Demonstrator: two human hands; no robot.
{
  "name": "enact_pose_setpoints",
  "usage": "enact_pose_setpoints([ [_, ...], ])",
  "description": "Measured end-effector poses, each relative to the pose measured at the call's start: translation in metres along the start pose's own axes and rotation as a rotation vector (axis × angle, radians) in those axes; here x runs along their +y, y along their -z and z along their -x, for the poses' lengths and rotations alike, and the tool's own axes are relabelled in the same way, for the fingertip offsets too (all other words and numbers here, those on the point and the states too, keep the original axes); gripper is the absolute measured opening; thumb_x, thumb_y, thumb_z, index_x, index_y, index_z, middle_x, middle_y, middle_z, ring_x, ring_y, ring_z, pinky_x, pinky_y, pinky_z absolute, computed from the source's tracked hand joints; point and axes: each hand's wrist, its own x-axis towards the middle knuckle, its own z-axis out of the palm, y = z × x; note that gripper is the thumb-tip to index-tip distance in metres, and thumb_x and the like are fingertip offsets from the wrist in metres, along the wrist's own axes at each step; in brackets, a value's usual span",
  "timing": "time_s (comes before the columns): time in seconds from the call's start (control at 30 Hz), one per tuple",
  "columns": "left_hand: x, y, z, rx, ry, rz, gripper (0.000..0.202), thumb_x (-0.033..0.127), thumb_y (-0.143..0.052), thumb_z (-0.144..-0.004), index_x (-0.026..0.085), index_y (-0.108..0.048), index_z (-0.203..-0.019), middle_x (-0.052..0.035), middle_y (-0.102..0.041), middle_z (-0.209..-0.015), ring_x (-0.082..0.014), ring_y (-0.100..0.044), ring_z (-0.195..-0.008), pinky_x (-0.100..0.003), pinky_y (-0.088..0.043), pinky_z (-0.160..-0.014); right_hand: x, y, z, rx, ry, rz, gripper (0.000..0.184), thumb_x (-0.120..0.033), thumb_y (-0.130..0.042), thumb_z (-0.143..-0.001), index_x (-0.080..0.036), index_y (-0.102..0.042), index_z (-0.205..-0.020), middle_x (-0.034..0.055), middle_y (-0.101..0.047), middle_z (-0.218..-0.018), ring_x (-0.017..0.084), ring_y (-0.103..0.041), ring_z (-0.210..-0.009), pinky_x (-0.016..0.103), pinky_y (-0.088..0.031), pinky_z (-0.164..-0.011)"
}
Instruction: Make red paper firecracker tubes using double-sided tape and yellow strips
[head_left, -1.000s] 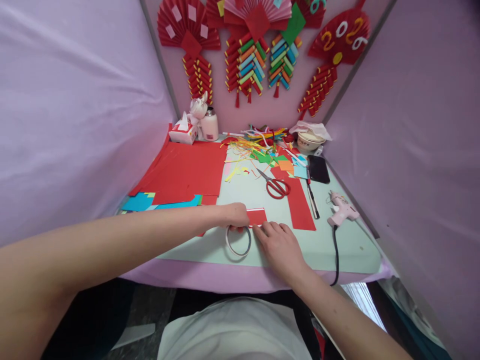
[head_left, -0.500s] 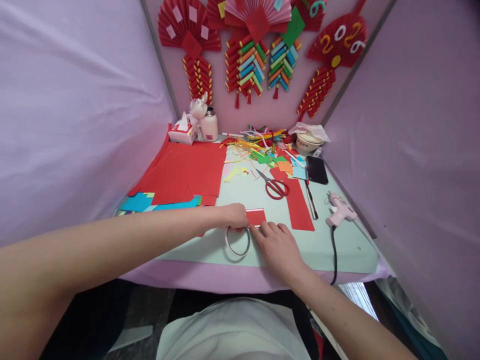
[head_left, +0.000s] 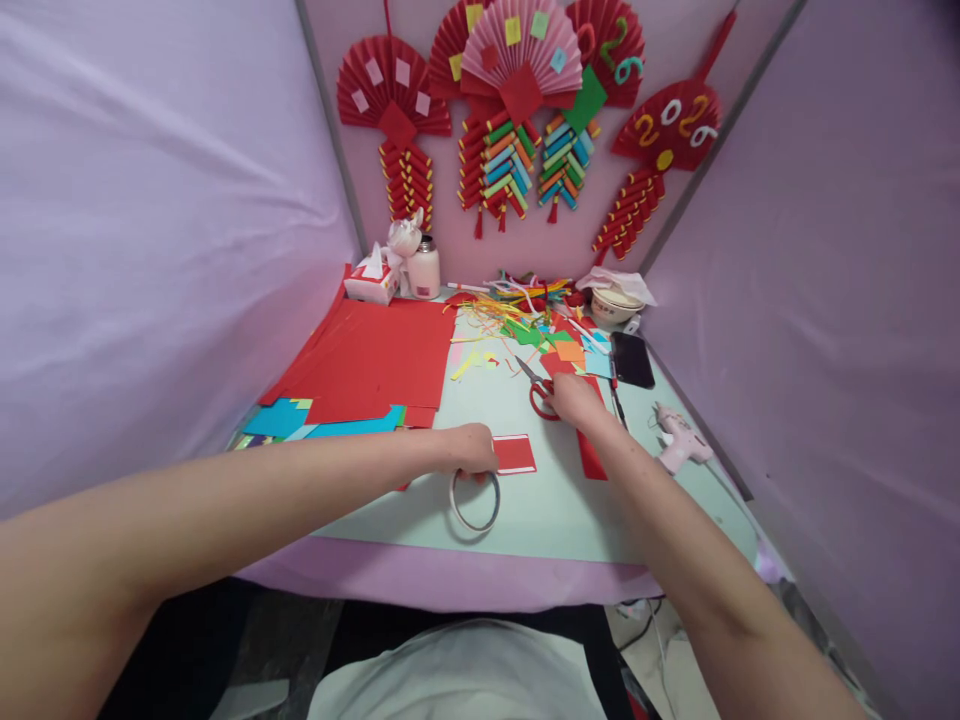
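My left hand (head_left: 474, 449) is closed on a roll of double-sided tape (head_left: 495, 503), whose ring hangs below the fingers near the table's front edge. Just right of that hand lies a small red paper rectangle (head_left: 516, 455) with white strips along its long edges. My right hand (head_left: 576, 399) has its fingers curled at the red handles of the scissors (head_left: 537, 384), partly covering them. The blades point to the back left. Beneath the right hand and forearm runs a long red paper strip (head_left: 592, 458), partly hidden.
Large red sheets (head_left: 375, 355) and blue paper (head_left: 277, 416) lie on the left. Coloured scraps (head_left: 525, 335) and pipe cleaners (head_left: 529, 292) fill the back. A black phone (head_left: 632, 360) and pink glue gun (head_left: 681, 440) lie right. Behind stand a tissue box (head_left: 373, 282), bottle (head_left: 424, 270) and bowl (head_left: 616, 303).
My right hand has left the small red rectangle and moved right and away from me to the scissors' handles. My left hand stays beside the rectangle with the tape. The camera view has tilted slightly up.
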Motion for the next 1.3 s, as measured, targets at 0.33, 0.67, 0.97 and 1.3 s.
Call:
enact_pose_setpoints([
  [0.33, -0.007, -0.003, -0.005, 0.020, -0.023, 0.062, 0.018, 0.025, -0.056, -0.065, 0.016, -0.054, -0.049, -0.0002, -0.042, -0.041, -0.0141, -0.039, -0.043, -0.028, -0.032, -0.048, 0.021, 0.015, 0.045, 0.029, -0.062, -0.099, 0.019, -0.027, -0.046, -0.085, -0.013, -0.055, -0.095, 0.0114, -0.064, -0.084, 0.018, -0.057, -0.069, 0.025, -0.032, -0.054],
  [0.67, -0.010, -0.008, -0.018, 0.051, -0.049, 0.090, 0.020, 0.022, -0.056, -0.064, 0.017, -0.053, -0.045, -0.0009, -0.042, -0.037, -0.0134, -0.036, -0.038, -0.028, -0.028, -0.044, 0.019, -0.028, 0.181, 0.133, 0.202, -0.181, 0.040, -0.037, -0.059, -0.078, -0.017, -0.053, -0.111, 0.0107, -0.063, -0.101, 0.024, -0.061, -0.089, 0.032, -0.047, -0.072],
  [0.97, -0.005, -0.005, -0.019, 0.034, -0.029, 0.063, 0.021, 0.024, -0.059, -0.062, 0.018, -0.054, -0.043, -0.0012, -0.038, -0.034, -0.0138, -0.034, -0.038, -0.028, -0.024, -0.044, 0.006, -0.045, 0.201, 0.257, 0.255, -0.033, 0.023, -0.031, -0.053, -0.087, -0.017, -0.059, -0.105, 0.0081, -0.066, -0.094, 0.021, -0.062, -0.086, 0.032, -0.049, -0.071],
  [1.3, -0.005, -0.007, -0.026, 0.035, -0.047, 0.032, 0.020, 0.026, -0.060, -0.062, 0.017, -0.055, -0.045, -0.0014, -0.038, -0.036, -0.0150, -0.034, -0.043, -0.029, -0.026, -0.047, -0.002, -0.043, 0.196, 0.218, 0.238, 0.006, 0.019, -0.028, -0.054, -0.085, -0.019, -0.063, -0.101, 0.0061, -0.068, -0.085, 0.021, -0.065, -0.080, 0.029, -0.047, -0.064],
])
